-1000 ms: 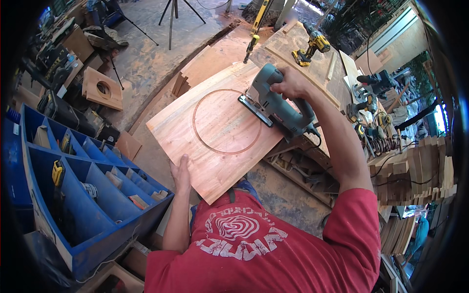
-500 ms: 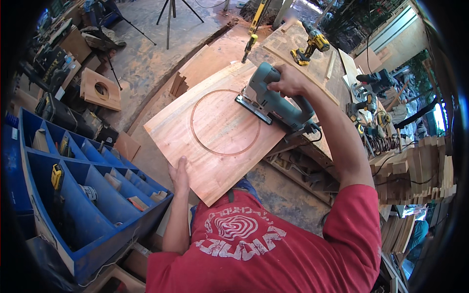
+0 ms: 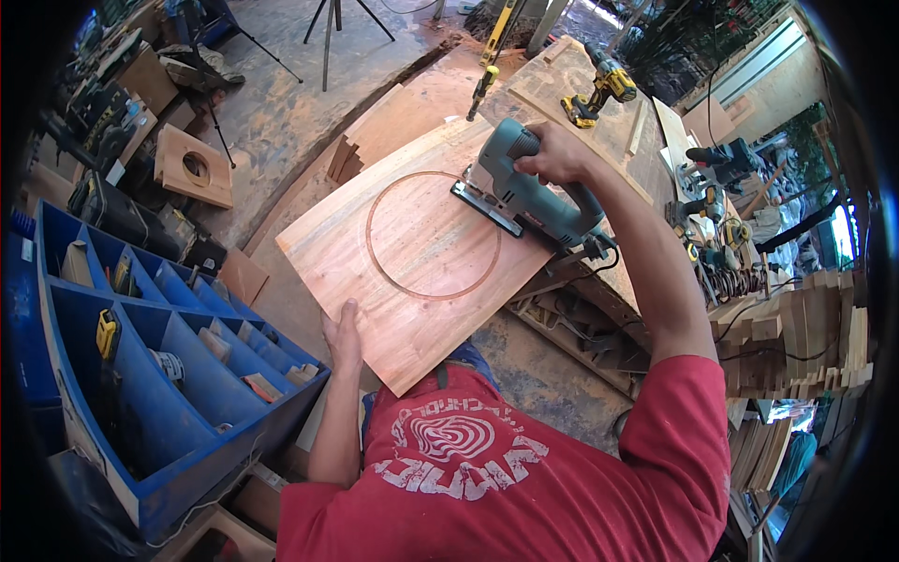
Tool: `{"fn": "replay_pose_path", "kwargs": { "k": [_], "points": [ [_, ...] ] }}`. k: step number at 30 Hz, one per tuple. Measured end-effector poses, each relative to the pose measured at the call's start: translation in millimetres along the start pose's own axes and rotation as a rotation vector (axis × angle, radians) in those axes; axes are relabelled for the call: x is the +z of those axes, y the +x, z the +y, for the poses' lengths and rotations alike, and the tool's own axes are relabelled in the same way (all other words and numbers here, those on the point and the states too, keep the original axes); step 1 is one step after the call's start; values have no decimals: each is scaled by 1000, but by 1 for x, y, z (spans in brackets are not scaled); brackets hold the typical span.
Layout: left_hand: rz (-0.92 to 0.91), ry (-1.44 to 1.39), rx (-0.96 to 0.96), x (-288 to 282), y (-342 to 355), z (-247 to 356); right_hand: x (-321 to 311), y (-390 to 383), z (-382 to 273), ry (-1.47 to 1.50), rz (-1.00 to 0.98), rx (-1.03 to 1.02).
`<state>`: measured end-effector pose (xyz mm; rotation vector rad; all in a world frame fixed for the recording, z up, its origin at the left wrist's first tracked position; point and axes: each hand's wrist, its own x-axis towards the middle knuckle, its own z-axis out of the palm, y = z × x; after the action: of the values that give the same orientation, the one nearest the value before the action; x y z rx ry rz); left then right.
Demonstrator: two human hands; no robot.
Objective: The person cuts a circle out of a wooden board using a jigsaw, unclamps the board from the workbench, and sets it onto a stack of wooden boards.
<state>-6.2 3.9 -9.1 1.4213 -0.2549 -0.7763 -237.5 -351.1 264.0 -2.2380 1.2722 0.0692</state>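
Observation:
A reddish plywood board (image 3: 356, 262) with a circle line (image 3: 433, 234) on it lies tilted in front of me. My right hand (image 3: 554, 155) grips the handle of a grey-green jigsaw (image 3: 524, 192), whose base plate rests on the board at the circle's upper right edge. My left hand (image 3: 343, 334) lies flat on the board's near left edge, fingers closed together against the wood. My red shirt fills the lower middle of the view.
A blue compartment bin (image 3: 140, 375) with small tools stands at my left. A yellow drill (image 3: 599, 94) lies on boards beyond the saw. A wooden box with a round hole (image 3: 195, 167) sits far left. Stacked wood pieces (image 3: 796, 328) and tools crowd the right.
The jigsaw and my right hand have moved slightly up along the circle's right side. My left hand stays on the board's near edge.

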Motion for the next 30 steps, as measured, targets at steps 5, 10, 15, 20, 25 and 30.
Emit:
{"fn": "replay_pose_path", "kwargs": {
  "k": [5,10,15,20,25,30],
  "points": [
    [4,-9,-3,0,0,-2,-1,4,0,-12,-10,5],
    [0,40,20,-2,0,-1,-2,7,2,-6,-24,-38],
    [6,38,21,-1,0,-2,-5,9,-2,-30,-24,-38],
    [18,25,8,-2,0,-3,-6,9,-4,-10,-31,-81],
    [21,49,-1,-3,0,-4,-6,11,-6,-19,-35,-73],
    [12,49,8,-3,-1,-3,-6,11,-10,-4,-39,-69]
  ]
}}
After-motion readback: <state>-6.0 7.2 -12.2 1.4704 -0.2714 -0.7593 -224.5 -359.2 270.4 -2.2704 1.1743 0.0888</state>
